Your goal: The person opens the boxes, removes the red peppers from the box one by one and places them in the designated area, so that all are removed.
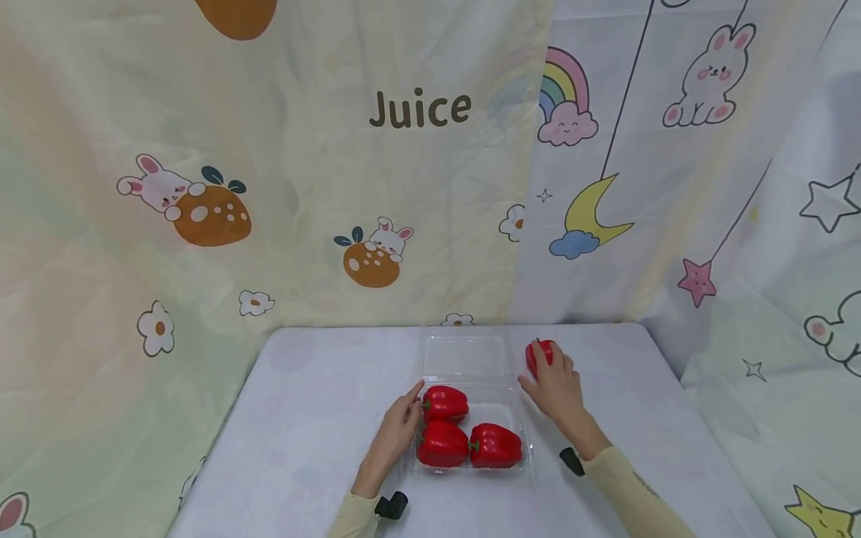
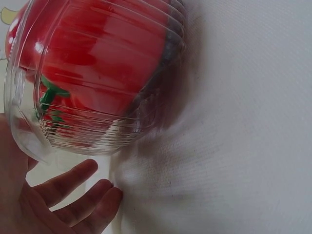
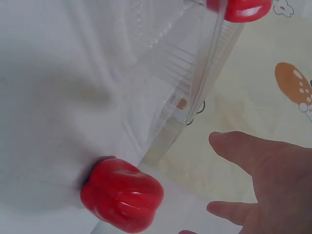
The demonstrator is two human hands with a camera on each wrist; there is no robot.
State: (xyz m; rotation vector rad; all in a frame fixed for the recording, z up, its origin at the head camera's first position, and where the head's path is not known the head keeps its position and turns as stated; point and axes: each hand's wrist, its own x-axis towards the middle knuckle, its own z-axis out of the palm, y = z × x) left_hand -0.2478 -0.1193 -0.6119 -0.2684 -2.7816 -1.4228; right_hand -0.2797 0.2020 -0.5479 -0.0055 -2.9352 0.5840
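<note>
A clear plastic clamshell box [image 1: 498,411] lies unfolded on the table, its lid [image 1: 464,359] laid back toward the wall. Three red bell peppers are inside: one at upper left [image 1: 447,403], one at lower left [image 1: 442,445], one at lower right [image 1: 496,446]. My left hand [image 1: 395,432] touches the box's left rim, its lower fingers loosely bent in the left wrist view. Another red bell pepper [image 3: 124,195] sits on the table right of the lid. My right hand [image 1: 560,385] reaches over it, fingers spread and apart from it in the right wrist view.
A white cloth covers the table [image 1: 323,418]. Behind it hangs a printed curtain [image 1: 430,187] with cartoon rabbits, a moon and stars, running down both sides. Dark wrist cameras sit on the left sleeve [image 1: 392,506] and right sleeve [image 1: 572,462].
</note>
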